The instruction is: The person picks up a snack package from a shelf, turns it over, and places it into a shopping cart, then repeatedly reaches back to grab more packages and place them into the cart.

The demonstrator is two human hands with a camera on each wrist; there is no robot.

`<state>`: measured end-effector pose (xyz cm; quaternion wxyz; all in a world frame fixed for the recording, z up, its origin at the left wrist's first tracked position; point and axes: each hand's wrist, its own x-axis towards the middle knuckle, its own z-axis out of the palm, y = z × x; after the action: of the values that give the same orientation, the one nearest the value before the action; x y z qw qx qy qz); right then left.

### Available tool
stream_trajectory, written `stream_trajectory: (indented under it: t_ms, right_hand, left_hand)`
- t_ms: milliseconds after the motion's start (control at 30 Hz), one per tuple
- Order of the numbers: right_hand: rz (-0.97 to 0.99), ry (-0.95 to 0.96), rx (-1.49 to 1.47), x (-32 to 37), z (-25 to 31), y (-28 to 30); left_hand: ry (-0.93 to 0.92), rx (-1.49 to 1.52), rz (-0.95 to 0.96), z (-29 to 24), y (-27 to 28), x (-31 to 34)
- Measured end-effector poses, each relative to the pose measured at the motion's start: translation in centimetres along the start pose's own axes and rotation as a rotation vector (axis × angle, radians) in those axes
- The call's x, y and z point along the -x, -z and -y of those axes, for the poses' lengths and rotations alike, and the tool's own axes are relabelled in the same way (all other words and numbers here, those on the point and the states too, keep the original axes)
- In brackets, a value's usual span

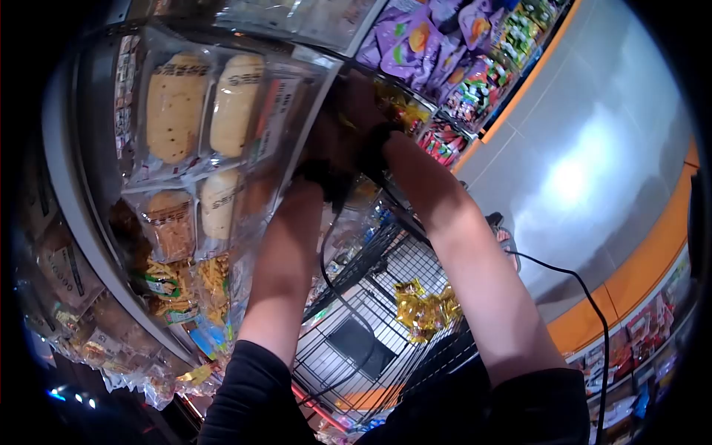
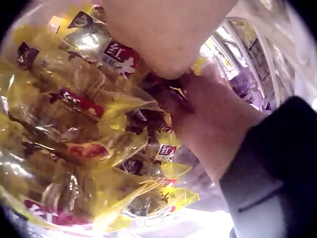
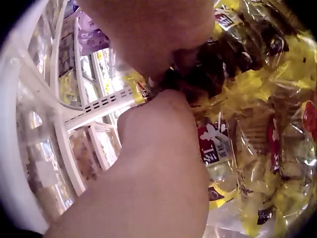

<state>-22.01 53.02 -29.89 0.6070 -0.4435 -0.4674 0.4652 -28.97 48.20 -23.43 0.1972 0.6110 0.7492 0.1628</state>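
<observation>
Black sleeves point(image 1: 252, 400) fill the 6 o'clock edge of the head view, and two bare forearms rise from them toward 12 o'clock. The left hand point(image 1: 320, 159) and the right hand point(image 1: 363, 111) meet there, touching, both pushed into a shelf bin of yellow packets point(image 2: 74, 148). A dark wristband point(image 1: 374, 152) circles the right wrist.

In both wrist views the fingers are sunk among the packets where the two hands join. Whether they are spread, pressed together or pinching a packet cannot be told. The heap lies all round the fingertips: toward 8 o'clock of them in the left wrist view, toward 4 o'clock in the right wrist view.

The packets are too many to count. Each is clear crinkled film with yellow edges, dark brown pieces inside and a red label with a white character. Two such labels show plainly in the left wrist view, one in the right.

One wire cart point(image 1: 386, 259) stands at 6 o'clock below the hands, holding one cluster of gold wrappers point(image 1: 426, 310). Four pale bread packs point(image 1: 178, 104) hang at 10 o'clock, and purple bags point(image 1: 415, 41) at 1 o'clock.
</observation>
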Motion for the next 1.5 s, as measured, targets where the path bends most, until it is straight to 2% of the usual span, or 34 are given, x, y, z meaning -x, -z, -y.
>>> stream_trajectory:
  t_ms: [33, 133, 233, 267, 333, 367, 400, 433, 467, 500, 533, 567, 633, 700, 767, 800, 900, 933, 1000, 1033, 1067, 1100, 1133, 1167, 1200, 1233, 1267, 1367, 1433, 1500]
  right_hand:
    - [-0.005, -0.046, -0.050, -0.1, 0.4, 0.3]
    - [0.226, -0.199, 0.148, -0.2, 0.2, 1.2]
    - [0.061, -0.117, 0.045, 2.3, 1.0, 2.2]
    - [0.019, -0.157, 0.017, 3.5, 1.2, 2.7]
    - [-0.104, -0.355, 0.004, 6.1, 4.3, 4.9]
    - [-0.169, -0.445, -0.006, 7.3, 5.7, 5.9]
    - [-0.230, -0.397, 0.016, 8.8, 6.0, 7.1]
    - [-0.222, -0.429, 0.005, 10.4, 7.4, 8.8]
    - [-0.213, -0.458, -0.008, 12.2, 9.0, 10.5]
    - [-0.203, -0.484, -0.027, 14.0, 10.4, 12.0]
    - [-0.127, -0.364, 0.036, 16.5, 10.8, 12.9]
    - [-0.067, -0.390, 0.067, 19.1, 11.0, 13.4]
    - [0.056, -0.442, 0.132, 24.6, 11.2, 14.3]
    - [0.273, -0.545, 0.281, 29.7, 10.0, 15.0]
    - [0.418, -0.593, 0.441, 34.5, 7.8, 15.9]
    - [0.456, -0.594, 0.526, 36.9, 6.3, 16.3]
    - [0.623, -0.667, 0.847, 42.7, 2.1, 18.2]
    - [0.494, -0.815, 0.866, 45.4, -1.3, 18.6]
    - [0.613, -0.666, 1.299, 46.8, -2.4, 21.2]
    - [0.512, -0.658, 1.450, 48.2, -5.7, 22.3]
    - [0.409, -0.639, 1.595, 50.0, -8.8, 23.0]
    - [0.551, -0.708, 1.582, 48.1, -6.6, 23.6]
    - [0.540, -0.655, 1.599, 47.9, -7.4, 24.2]
    - [0.799, -0.689, 1.613, 46.5, -7.6, 25.4]
    - [0.773, -0.706, 1.529, 46.5, -9.7, 26.7]
    - [0.735, -0.832, 1.541, 45.2, -6.4, 26.0]
    - [0.817, -0.811, 1.532, 45.2, -9.5, 27.4]
    - [0.927, -0.722, 1.452, 44.1, -7.6, 27.2]
    - [1.211, -0.685, 1.483, 42.8, -4.1, 24.7]
    - [1.253, -0.768, 1.132, 42.0, -0.2, 23.1]
  left_hand:
    - [-0.004, -0.053, -0.005, 0.5, -0.4, -0.3]
    - [-0.014, -0.176, -0.008, 1.4, -1.1, -0.6]
    - [0.013, -0.307, 0.030, 2.5, -1.4, -0.2]
    - [0.042, -0.377, 0.056, 3.1, -1.3, 0.0]
    - [0.103, -0.481, 0.091, 3.9, -1.3, 0.8]
    - [0.073, -0.325, -0.053, 0.9, -0.8, 3.0]
    - [0.020, -0.171, -0.189, -2.3, -0.4, 5.3]
    - [-0.019, -0.020, -0.328, -4.5, 0.0, 7.2]
    - [-0.114, -0.148, -0.326, -2.7, -0.2, 8.6]
    - [-0.201, -0.146, -0.342, -1.6, -0.7, 10.6]
    - [-0.288, -0.144, -0.359, -0.9, -0.9, 13.0]
    - [-0.376, -0.138, -0.372, -0.6, -1.0, 15.5]
    - [-0.351, -0.180, -0.367, -1.3, -2.1, 21.3]
    - [-0.431, -0.288, -0.347, -0.2, -3.7, 26.7]
    - [-0.406, -0.341, -0.239, 0.0, -5.3, 32.2]
    - [-0.394, -0.243, -0.160, 0.8, -6.5, 34.6]
    - [-0.334, -0.108, 0.069, 1.8, -9.8, 41.1]
    - [-0.291, -0.148, 0.119, 3.0, -11.4, 43.4]
    - [-0.196, -0.160, 0.206, 4.9, -14.2, 47.0]
    - [-0.149, -0.166, 0.225, 6.2, -15.6, 48.8]
    - [-0.017, -0.106, 0.229, 7.1, -16.8, 50.3]
    - [0.115, -0.046, 0.229, 7.9, -17.9, 51.5]
    - [0.249, 0.015, 0.225, 8.5, -18.8, 52.6]
    - [0.334, 0.065, 0.197, 8.3, -19.3, 53.6]
    - [0.420, 0.115, 0.158, 7.8, -19.5, 54.2]
    - [0.502, 0.169, 0.115, 7.8, -19.2, 54.7]
    - [0.404, 0.197, 0.019, 7.9, -19.0, 55.6]
    - [0.510, 0.362, 0.016, 6.6, -15.6, 57.1]
    - [0.530, 0.395, -0.048, 6.5, -14.0, 58.0]
    - [0.576, 0.470, -0.048, 5.8, -12.2, 58.7]
